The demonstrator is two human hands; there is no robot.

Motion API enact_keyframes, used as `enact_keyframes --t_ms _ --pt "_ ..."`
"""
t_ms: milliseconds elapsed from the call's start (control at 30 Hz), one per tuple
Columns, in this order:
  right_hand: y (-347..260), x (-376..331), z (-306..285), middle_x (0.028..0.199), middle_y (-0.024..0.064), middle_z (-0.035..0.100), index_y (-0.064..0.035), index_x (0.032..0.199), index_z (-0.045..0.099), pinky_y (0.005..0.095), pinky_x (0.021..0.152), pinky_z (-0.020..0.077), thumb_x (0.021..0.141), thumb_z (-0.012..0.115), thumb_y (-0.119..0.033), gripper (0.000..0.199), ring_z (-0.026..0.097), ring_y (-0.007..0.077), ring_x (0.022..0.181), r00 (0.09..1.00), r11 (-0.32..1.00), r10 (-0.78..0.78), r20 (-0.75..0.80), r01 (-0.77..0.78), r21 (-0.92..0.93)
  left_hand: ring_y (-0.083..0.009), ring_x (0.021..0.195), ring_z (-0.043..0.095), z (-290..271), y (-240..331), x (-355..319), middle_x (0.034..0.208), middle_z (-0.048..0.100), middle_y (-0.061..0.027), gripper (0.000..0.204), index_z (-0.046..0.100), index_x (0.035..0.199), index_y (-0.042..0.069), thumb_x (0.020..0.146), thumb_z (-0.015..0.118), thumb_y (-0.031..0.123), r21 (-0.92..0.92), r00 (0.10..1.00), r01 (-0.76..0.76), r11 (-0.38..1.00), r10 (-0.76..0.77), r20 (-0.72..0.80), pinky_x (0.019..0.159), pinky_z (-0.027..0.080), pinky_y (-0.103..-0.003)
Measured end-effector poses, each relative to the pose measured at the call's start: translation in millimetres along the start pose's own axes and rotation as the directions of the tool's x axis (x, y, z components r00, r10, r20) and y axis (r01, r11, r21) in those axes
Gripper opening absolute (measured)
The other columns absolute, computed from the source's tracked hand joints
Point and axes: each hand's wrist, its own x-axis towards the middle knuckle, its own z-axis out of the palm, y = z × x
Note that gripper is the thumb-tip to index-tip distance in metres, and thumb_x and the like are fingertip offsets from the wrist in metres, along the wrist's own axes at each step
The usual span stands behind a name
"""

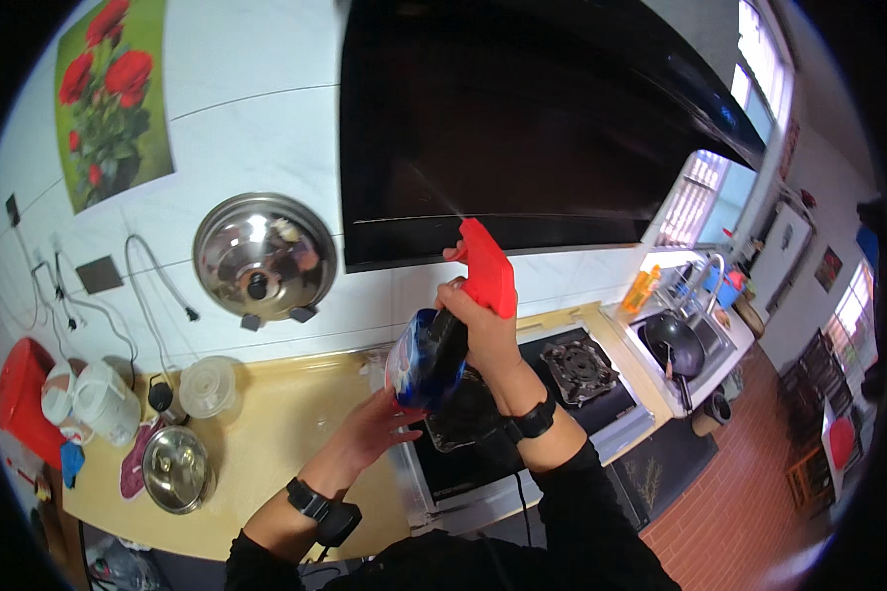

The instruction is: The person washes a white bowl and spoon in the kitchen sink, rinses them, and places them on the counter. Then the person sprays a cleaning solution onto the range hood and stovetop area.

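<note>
A spray bottle (490, 274) with a red trigger head and a blue body is tilted in front of the black range hood (522, 128). Wrapped round its neck, just under the red head, is my right hand (486, 333), with fingers at the trigger. My left hand (369, 429) holds the lower end of the bottle, some of its fingers stretched along the base. From the nozzle a thin streak of spray seems to rise toward the hood's dark face. Below the bottle is the gas stove (468, 473), partly hidden by my arms.
A steel lid (264, 258) hangs on the wall to the left. On the yellow counter (276, 443) stand a steel pot (177, 471), a clear plastic tub (208, 387), a white jug (105, 402) and a red basin (25, 394). At right, a wok (672, 343) sits in the sink.
</note>
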Motion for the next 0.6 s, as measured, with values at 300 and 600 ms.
enact_keyframes --t_ms 300,600 --pt "-21.0 46.7 -90.1 0.096 0.005 0.059 -0.0017 0.109 0.056 0.0272 0.073 0.0474 0.078 0.065 0.003 0.033 0.057 0.0122 0.076 0.945 0.98 0.031 -0.325 0.035 0.197 -0.0252 0.115 0.053 59.8 18.6 99.6 0.122 0.059 -0.007 0.039 0.052 0.125 0.016 0.096 0.048 0.04 -0.121 0.991 -0.077 0.99 0.089 0.096 0.096 0.042 -0.048" --pt "-73.4 99.1 -108.5 0.105 0.0078 0.06 -0.0003 0.12 0.053 0.0268 0.07 0.047 0.075 0.062 0.001 0.046 0.055 0.0116 0.071 0.975 0.974 -0.204 -0.089 0.211 0.077 -0.0197 0.121 0.048 122.2 49.8 113.0 0.122 0.06 -0.005 0.039 0.058 0.118 0.014 0.092 0.051 0.043 -0.102 0.981 -0.176 0.979 0.183 0.061 0.105 0.026 -0.052"
